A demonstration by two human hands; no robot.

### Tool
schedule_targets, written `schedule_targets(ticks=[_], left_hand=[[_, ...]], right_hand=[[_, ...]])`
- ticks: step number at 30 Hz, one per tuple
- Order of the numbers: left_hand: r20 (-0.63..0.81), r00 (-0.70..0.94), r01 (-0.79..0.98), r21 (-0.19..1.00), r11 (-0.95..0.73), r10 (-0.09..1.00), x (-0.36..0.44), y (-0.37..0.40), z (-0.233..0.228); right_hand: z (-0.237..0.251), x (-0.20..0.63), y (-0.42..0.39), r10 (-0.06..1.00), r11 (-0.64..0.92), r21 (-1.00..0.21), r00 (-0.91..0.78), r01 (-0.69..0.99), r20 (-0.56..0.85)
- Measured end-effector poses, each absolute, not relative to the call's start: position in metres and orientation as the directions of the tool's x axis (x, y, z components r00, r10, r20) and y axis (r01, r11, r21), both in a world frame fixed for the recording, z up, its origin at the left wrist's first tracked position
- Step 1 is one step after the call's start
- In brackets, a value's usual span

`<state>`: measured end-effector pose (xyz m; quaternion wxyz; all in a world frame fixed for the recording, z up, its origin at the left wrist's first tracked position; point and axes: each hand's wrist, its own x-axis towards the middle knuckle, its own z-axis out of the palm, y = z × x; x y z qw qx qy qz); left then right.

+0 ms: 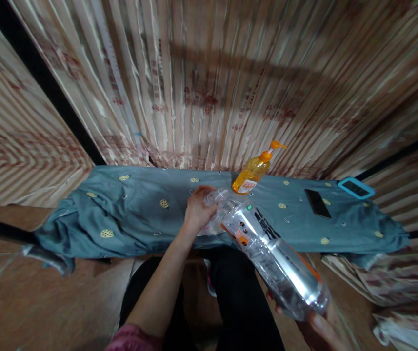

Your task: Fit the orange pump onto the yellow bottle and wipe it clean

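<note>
A large clear plastic bottle (267,248) with a printed label lies tilted between my hands, its neck pointing away from me. My left hand (199,209) is closed around the neck and cap end, above the blue cloth. My right hand (318,324) holds the bottle's base from below at the lower right, only its fingers showing. An orange pump bottle (252,171) stands just beyond the clear bottle's neck.
A low surface covered by a blue dotted cloth (135,214) runs across the view. A black phone (317,203) and a device in a blue case (355,187) lie on its right part. Striped curtains (209,78) hang behind. My dark-trousered legs are below.
</note>
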<state>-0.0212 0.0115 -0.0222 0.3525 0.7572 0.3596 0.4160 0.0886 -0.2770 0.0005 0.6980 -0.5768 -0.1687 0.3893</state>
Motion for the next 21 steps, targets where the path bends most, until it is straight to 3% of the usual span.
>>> schedule_targets(ticks=[21], left_hand=[[0.24, 0.428, 0.407, 0.809, -0.423, 0.871, -0.015, 0.005, -0.01]], right_hand=[[-0.01, 0.098, -0.283, 0.766, 0.004, -0.938, 0.604, -0.346, -0.219]])
